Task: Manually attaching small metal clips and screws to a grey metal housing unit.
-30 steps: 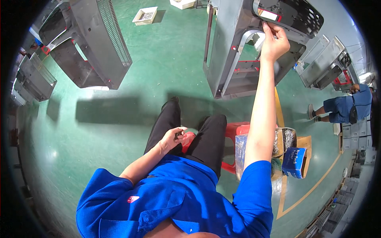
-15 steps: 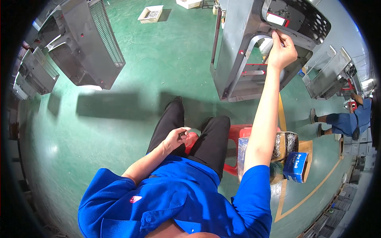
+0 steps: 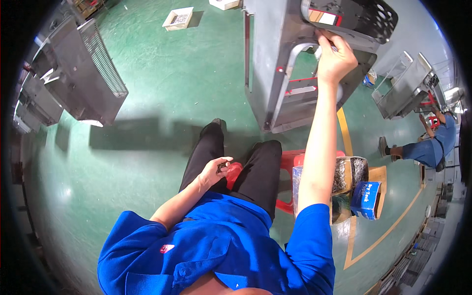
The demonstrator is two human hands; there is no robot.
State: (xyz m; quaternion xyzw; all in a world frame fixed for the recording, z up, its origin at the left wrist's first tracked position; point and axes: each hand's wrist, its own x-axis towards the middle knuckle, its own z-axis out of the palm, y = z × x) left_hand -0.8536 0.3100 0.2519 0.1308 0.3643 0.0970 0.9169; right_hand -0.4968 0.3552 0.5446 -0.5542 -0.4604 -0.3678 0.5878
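Note:
A large grey sheet-metal housing [image 3: 265, 64] stands in front of me, with rounded openings and a perforated dark panel [image 3: 371, 17] at its top right. My right hand [image 3: 336, 58] is raised to the bar between two openings, thumb and fingers pinched together against the metal. Whatever sits in that pinch is too small to make out. Over my lap, my left hand [image 3: 214, 172] is curled palm up around a few small dark metal pieces [image 3: 222, 167], probably fasteners, though their exact kind does not show.
Beside my right leg, a red stool [image 3: 287, 162] bears boxes of small metal parts [image 3: 340, 177] and a blue carton [image 3: 366, 200]. More metal housings [image 3: 78, 73] stand at left and far right. A co-worker [image 3: 425, 145] is at the right. White trays [image 3: 178, 18] lie farther off.
My view has shifted slightly, so the housing and right hand appear a little farther left. Both hands keep nearly the same pose. The co-worker's arms and legs have moved.

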